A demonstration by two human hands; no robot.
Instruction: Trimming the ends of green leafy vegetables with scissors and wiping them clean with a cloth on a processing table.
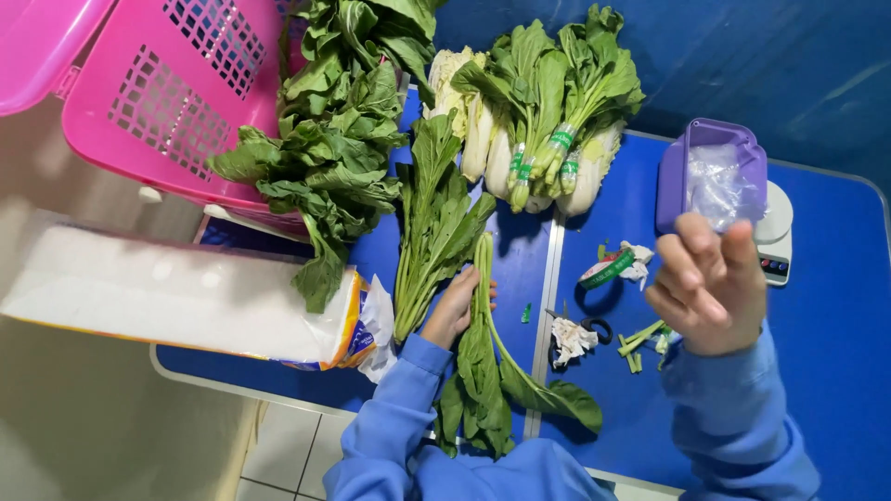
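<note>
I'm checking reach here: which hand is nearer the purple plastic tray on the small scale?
Right. The right hand is raised just below the purple plastic tray, overlapping it in view. The left hand rests on a leafy green stalk, well to the tray's left.

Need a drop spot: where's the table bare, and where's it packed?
Bare blue table right of the right hand, below the scale. A smaller patch lies between the banded bundles and the tape roll. Crowded: loose greens by the left hand, scraps mid-table.
</note>
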